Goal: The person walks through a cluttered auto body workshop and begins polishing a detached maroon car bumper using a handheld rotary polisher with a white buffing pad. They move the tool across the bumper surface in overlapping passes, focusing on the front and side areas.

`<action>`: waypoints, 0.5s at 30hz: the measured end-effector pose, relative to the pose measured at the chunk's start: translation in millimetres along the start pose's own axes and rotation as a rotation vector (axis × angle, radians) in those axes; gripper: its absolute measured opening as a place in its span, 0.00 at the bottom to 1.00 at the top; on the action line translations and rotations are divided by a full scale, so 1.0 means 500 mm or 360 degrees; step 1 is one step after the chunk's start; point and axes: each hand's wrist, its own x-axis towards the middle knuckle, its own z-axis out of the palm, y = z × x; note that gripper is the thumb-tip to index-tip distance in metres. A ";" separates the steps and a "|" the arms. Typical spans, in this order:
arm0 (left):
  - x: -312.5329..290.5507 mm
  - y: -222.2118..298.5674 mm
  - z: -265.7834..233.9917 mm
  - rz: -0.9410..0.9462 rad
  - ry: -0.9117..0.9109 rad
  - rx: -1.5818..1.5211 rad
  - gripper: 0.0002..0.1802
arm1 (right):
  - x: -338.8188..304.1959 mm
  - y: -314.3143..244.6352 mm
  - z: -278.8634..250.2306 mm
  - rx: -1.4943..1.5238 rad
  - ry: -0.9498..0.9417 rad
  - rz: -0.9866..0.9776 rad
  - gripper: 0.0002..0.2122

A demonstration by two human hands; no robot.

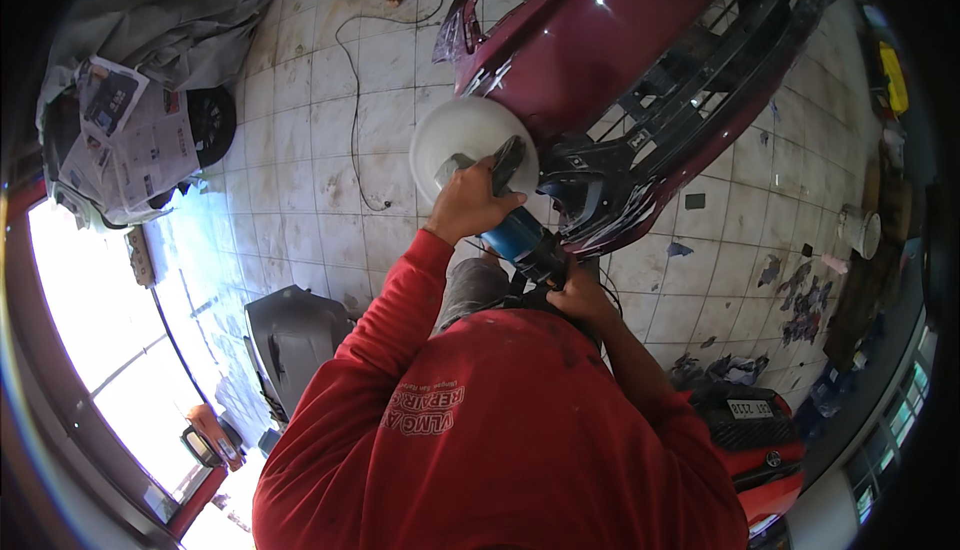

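A blue and black power polisher [515, 237] with a broad, round whitish pad [458, 132] is held out in front of me. My left hand [470, 200] is closed over the front of the machine, just behind the pad. The rear end of its body is gripped by my right hand [583, 295], close to my waist. Beside the pad lies a glossy dark red car bumper [615, 30] with black grille openings. The pad's right edge overlaps the bumper's near left end in view; whether they touch, I cannot tell.
A thin black cable [356, 110] snakes over the tiled floor [290, 140]. On the left, newspaper sheets [135, 145] cover part of a vehicle. A grey panel [293, 340] lies lower left. Torn scraps [805, 305] and a white bucket [860, 232] are at right; a red car [765, 450] stands lower right.
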 end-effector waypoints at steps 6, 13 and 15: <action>0.026 0.052 -0.042 0.0485 -0.0150 -0.0288 0.36 | 0.010 -0.010 -0.081 0.0138 0.0179 -0.0286 0.32; -0.030 -0.074 0.042 0.0119 0.0092 -0.0321 0.29 | 0.022 0.053 -0.024 -0.0083 0.0082 -0.0219 0.32; -0.046 -0.125 0.060 -0.0007 0.0110 -0.0314 0.20 | 0.021 0.068 -0.005 -0.0133 0.0045 -0.0258 0.32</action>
